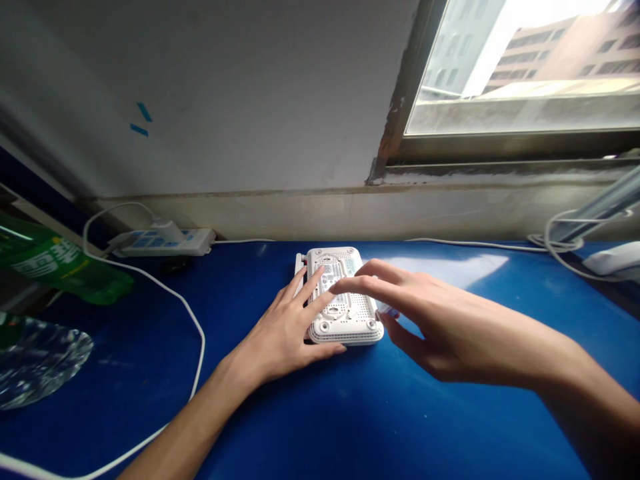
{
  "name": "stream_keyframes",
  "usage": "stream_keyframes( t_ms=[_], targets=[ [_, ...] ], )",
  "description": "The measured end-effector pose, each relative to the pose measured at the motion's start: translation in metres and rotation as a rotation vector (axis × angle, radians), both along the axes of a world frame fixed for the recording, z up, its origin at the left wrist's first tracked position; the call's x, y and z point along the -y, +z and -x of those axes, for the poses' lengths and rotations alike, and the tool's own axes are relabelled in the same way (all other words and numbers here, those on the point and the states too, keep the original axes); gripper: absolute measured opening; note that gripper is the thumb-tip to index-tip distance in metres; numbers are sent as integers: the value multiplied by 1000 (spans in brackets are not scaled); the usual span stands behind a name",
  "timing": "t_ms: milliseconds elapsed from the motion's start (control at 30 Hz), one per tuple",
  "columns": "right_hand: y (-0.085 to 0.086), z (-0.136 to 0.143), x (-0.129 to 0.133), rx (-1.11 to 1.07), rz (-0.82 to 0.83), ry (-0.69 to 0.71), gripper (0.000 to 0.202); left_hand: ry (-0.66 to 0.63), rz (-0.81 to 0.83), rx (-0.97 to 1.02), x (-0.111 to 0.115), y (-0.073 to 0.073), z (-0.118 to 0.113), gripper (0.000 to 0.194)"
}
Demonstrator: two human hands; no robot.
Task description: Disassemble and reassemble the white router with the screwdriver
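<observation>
A white router (352, 328) lies flat on the blue tabletop, its vented underside with a printed label (328, 279) facing up. A white antenna (299, 263) is folded along its left side. Spread across the router's left part is my left hand (280, 333), open, its thumb along the near edge. Over the right part reaches my right hand (430, 317), with its index finger stretched onto the label area. Between its thumb and other fingers, by the router's right edge, shows a small whitish-blue piece (388, 310) whose kind I cannot make out.
At the back left a power strip (195, 241) has a white plug in it, and a white cable (199, 327) loops forward. A green bottle (75, 270) and a clear bottle (45, 360) lie at left. White cord and a lamp-like stand (595, 207) are at right. The wall closes off the back.
</observation>
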State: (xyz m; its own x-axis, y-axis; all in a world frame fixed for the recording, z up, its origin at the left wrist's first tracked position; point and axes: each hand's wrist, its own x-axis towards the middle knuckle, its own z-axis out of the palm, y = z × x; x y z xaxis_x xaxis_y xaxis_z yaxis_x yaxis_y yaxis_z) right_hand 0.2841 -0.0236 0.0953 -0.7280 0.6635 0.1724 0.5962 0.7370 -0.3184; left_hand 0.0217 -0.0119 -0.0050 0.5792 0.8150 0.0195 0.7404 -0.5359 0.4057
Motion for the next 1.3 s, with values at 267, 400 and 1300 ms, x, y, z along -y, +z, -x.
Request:
stream_keyframes(
  t_ms=[267,400,1300],
  targets=[
    [-7,3,-7,5,33,-39,60,-1,5,-19,0,1,0,95],
    [-1,-2,-3,29,79,16,81,-2,4,-13,0,1,0,95],
    [-7,-4,-10,-3,33,0,71,-2,12,-3,0,0,0,94]
  ],
)
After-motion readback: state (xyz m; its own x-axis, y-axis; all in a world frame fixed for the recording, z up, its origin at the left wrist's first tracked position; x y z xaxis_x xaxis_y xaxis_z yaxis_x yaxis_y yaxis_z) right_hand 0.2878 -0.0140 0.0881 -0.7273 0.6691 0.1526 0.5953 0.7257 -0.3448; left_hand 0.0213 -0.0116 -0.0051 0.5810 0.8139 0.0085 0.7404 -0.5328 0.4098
